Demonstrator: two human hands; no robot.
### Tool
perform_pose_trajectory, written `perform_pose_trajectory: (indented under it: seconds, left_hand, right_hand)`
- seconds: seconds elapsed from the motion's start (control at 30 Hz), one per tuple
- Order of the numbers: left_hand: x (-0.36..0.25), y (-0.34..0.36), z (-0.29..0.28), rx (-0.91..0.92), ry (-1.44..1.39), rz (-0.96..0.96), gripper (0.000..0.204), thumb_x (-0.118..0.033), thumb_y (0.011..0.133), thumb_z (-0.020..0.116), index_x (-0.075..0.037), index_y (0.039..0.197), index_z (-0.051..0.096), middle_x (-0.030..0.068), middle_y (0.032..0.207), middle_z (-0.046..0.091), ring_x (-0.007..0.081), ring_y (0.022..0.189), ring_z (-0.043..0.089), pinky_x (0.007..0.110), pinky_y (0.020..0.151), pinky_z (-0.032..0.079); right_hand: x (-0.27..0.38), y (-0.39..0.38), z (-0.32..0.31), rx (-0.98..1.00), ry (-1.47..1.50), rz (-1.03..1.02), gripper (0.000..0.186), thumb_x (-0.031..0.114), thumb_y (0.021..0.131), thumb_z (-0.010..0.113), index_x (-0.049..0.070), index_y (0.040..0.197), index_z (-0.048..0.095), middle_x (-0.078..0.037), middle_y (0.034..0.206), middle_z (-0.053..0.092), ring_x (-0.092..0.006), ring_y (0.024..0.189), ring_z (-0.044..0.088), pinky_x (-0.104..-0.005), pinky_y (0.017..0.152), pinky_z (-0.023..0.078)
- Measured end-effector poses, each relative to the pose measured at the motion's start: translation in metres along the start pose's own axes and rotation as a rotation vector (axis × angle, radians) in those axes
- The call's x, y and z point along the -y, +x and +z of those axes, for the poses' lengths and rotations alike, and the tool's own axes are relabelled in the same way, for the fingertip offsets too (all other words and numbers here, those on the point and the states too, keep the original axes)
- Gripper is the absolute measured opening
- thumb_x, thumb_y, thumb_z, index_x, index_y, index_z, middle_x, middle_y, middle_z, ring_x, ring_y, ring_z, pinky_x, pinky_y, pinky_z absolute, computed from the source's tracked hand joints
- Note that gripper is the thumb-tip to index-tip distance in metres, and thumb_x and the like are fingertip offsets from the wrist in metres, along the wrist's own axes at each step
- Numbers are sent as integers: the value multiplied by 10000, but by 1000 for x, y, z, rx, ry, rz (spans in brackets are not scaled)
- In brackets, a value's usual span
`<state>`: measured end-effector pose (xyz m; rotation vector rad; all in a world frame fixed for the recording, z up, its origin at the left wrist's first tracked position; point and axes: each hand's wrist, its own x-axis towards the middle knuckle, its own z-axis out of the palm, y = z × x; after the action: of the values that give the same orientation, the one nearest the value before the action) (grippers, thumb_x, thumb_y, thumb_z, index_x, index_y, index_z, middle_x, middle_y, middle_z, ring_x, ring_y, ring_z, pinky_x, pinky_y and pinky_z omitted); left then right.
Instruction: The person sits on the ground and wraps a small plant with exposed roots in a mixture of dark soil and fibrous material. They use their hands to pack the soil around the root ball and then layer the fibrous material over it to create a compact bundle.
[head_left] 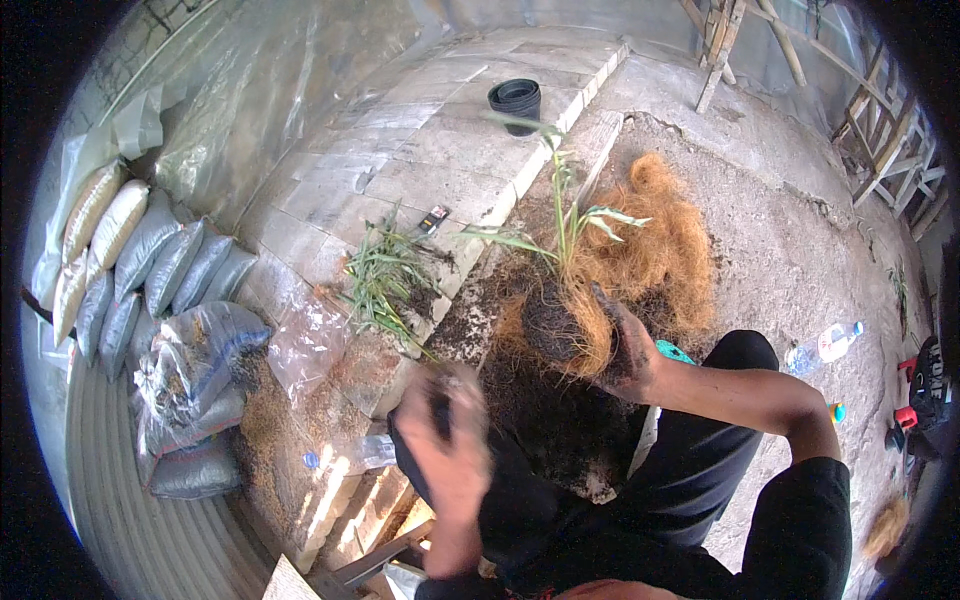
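My right hand (628, 352), smeared with soil, grips the side of a potted-size leafy plant (563, 215). Its dark root ball (550, 325) is partly wrapped in brown coconut fibre, and the stems and long green leaves point away from me. My left hand (447, 425) hangs apart from the plant, above my left knee. Motion blurs its fingers, and a dark patch shows between them that I cannot make out. Loose dark soil (560, 425) lies between my legs, below the root ball. Just beyond the plant spreads a big heap of coconut fibre (665, 225).
A pile of green cuttings (383, 275) lies left of the plant, near a small dark device (433, 219). Stacked black pots (516, 100) stand farther off. Filled sacks (175, 260), a clear plastic bag (308, 345) and a bottle (375, 452) are left; another bottle (838, 341) lies right.
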<state>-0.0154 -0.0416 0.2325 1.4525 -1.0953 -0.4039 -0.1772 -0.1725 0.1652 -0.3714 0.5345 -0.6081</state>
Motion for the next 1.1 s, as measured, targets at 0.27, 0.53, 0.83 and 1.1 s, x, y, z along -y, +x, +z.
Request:
perform_pose_trajectory:
  seconds: [0.27,0.53,0.83,1.1]
  left_hand:
    - [75,-44,62,302,-410,-232,795,-152,688,803,53,1268,300,150,1211,474,208,1088,504,364,956,408]
    - [95,-25,69,53,-659,-344,938,-32,578,843,53,1299,249,156,1226,451,206,1098,493,344,941,437]
    - [110,-17,53,29,-584,-321,841,79,595,785,38,1279,296,152,1135,519,217,994,575,337,809,540]
    - [102,-16,41,100,-696,-418,564,40,612,784,39,1106,512,126,994,622,205,888,628,323,788,539]
  right_hand:
    - [-22,3,13,24,-58,-50,434,359,929,470,72,1254,462,-93,1200,558,-230,1080,550,-373,961,435]
    - [-56,3,-43,108,-351,-264,627,171,871,578,32,1374,231,-131,1334,417,-244,1222,430,-385,1039,353]
    - [-50,-9,-5,-262,-298,-15,673,40,822,588,29,1385,219,-149,1264,504,-242,1199,466,-390,1031,364]
    - [-41,-17,20,-135,-260,39,700,18,815,633,46,1379,219,-138,1296,470,-233,1199,465,-374,1046,353]
